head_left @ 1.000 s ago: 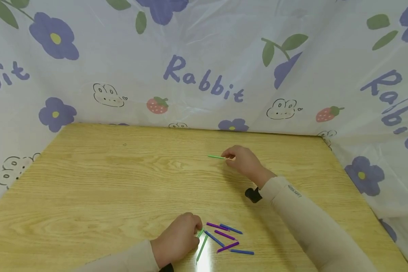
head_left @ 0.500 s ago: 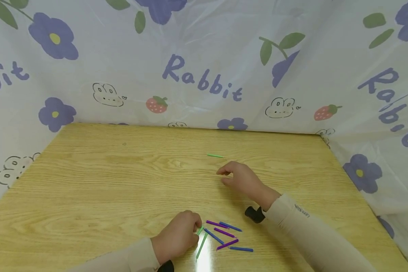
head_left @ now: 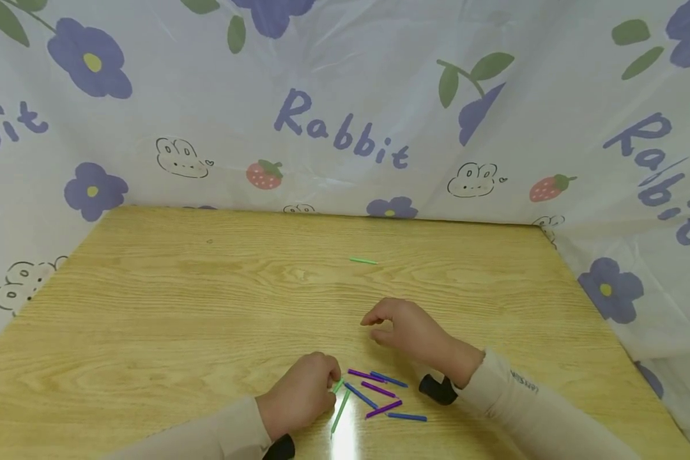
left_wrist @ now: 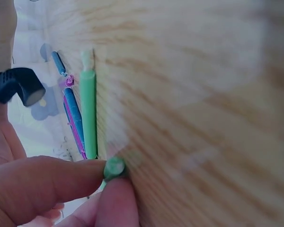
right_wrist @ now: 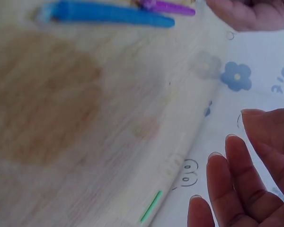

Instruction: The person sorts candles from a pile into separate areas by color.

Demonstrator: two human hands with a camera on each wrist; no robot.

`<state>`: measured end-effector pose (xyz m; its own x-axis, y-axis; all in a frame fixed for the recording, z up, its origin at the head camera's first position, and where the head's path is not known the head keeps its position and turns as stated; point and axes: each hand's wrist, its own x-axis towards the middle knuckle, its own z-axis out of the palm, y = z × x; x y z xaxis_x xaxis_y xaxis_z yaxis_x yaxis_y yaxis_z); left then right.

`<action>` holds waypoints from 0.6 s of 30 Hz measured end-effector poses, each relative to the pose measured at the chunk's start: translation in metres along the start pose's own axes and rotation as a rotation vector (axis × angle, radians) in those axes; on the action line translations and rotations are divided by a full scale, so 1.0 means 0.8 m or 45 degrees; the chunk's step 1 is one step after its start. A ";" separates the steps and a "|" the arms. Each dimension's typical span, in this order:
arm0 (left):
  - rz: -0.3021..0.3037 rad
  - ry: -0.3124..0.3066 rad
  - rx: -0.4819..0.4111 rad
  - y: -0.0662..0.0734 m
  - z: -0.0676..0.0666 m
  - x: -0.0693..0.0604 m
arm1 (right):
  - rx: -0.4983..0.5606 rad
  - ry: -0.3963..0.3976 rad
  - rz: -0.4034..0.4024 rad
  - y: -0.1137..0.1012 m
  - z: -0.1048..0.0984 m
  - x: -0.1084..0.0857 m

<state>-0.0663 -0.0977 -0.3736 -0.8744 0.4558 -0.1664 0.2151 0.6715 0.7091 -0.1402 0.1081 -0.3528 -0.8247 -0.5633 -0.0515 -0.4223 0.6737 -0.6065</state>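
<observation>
My left hand (head_left: 301, 390) pinches a short green candle (left_wrist: 115, 167) between thumb and fingertip, low at the tabletop. Just beside it another green candle (head_left: 340, 412) lies on the wood, its pale wick visible in the left wrist view. Right of that hand are scattered several blue and purple candles, among them a blue candle (head_left: 407, 417) and a purple candle (head_left: 384, 409). My right hand (head_left: 411, 329) hovers above the table behind this group, thumb and fingers apart, holding nothing. Farther back a lone green candle (head_left: 363, 260) lies nearly crosswise.
The wood-grain table (head_left: 178, 306) meets a white curtain (head_left: 345, 76) printed with flowers and rabbits at its back and sides. Dark wrist mounts, one a black cylinder (head_left: 438, 390), project beneath each wrist. A bright light reflection falls near the front edge.
My right hand has let go of the far green candle, leaving it on the table, and has drawn back toward the group. The left hand keeps its pinch in place.
</observation>
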 end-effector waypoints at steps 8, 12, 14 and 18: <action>0.000 0.011 -0.008 0.000 -0.001 0.001 | -0.002 -0.022 -0.111 -0.008 0.009 -0.017; -0.011 0.008 -0.016 0.001 -0.001 0.001 | 0.028 -0.046 -0.144 -0.012 0.012 -0.025; -0.019 0.006 -0.025 0.002 0.000 0.001 | 0.041 -0.056 -0.155 -0.013 0.014 -0.028; -0.030 -0.004 -0.052 0.003 0.000 0.002 | 0.037 -0.074 -0.196 -0.016 0.018 -0.034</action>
<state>-0.0672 -0.0952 -0.3720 -0.8778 0.4419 -0.1851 0.1767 0.6578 0.7322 -0.1068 0.1081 -0.3548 -0.7274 -0.6862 -0.0012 -0.5304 0.5633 -0.6336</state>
